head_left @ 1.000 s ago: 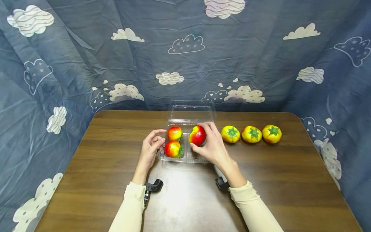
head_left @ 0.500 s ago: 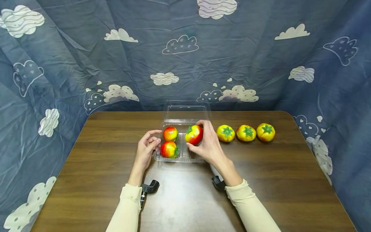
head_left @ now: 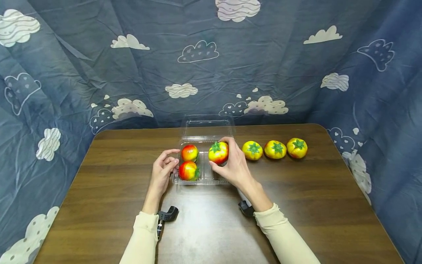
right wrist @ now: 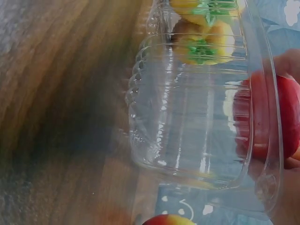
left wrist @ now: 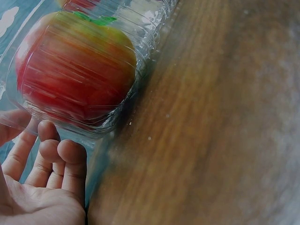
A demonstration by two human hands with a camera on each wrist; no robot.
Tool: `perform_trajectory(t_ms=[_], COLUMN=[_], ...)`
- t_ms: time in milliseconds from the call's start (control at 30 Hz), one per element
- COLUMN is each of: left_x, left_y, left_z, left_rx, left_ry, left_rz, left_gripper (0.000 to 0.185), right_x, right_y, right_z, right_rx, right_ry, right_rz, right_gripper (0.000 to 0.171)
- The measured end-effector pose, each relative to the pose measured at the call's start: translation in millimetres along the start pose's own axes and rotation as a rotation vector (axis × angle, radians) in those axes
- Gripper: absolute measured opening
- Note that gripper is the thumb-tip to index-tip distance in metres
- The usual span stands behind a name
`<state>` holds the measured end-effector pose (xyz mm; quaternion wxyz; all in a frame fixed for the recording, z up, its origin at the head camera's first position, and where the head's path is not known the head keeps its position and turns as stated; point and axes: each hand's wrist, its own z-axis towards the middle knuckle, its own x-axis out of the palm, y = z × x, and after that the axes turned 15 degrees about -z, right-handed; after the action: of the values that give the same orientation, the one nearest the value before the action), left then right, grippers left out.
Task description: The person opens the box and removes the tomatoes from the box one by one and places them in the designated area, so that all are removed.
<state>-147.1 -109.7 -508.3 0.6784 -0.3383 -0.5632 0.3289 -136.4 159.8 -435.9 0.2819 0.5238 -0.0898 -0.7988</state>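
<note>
A clear plastic clamshell box (head_left: 202, 177) lies open on the wooden table, its lid (head_left: 206, 126) tipped back. Two red-yellow tomatoes (head_left: 189, 152) (head_left: 188, 171) sit in its left compartments. My right hand (head_left: 230, 167) grips a third red-yellow tomato (head_left: 218, 152) over the box's far right compartment. My left hand (head_left: 162, 171) rests against the box's left side with fingers loosely curled, and its fingertips (left wrist: 56, 152) touch the plastic wall beside the near tomato (left wrist: 75, 79). The right wrist view shows the held tomato (right wrist: 286, 117) through the clear wall (right wrist: 187, 122).
Three yellow-red tomatoes (head_left: 252, 150) (head_left: 275, 149) (head_left: 296, 147) stand in a row to the right of the box. The wooden table (head_left: 313, 190) is backed and flanked by a blue cloud-print cloth (head_left: 211, 62).
My right hand has turned the tomato so its green stem faces up and lowered it slightly toward the box. The left hand stays at the box's side.
</note>
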Motion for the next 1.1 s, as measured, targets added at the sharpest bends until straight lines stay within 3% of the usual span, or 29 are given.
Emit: perform_trajectory(t_ms=[233, 667, 1100], left_x=[-1.3, -1.1, 0.4], left_y=[2.9, 2.7, 0.2], left_z=[-4.2, -3.9, -1.3], left_rx=[-0.002, 0.002, 0.008], left_ry=[-0.003, -0.007, 0.002], left_rz=[0.001, -0.009, 0.007], left_gripper=[0.036, 0.035, 0.036], right_x=[0, -3, -16], right_y=[-3, -5, -13], right_z=[-2, -8, -14], right_rx=[0.011, 0.099, 0.106], right_ry=[-0.077, -0.058, -0.073], right_rz=[0.006, -0.004, -0.019], right_gripper=[0.073, 0.072, 0.078])
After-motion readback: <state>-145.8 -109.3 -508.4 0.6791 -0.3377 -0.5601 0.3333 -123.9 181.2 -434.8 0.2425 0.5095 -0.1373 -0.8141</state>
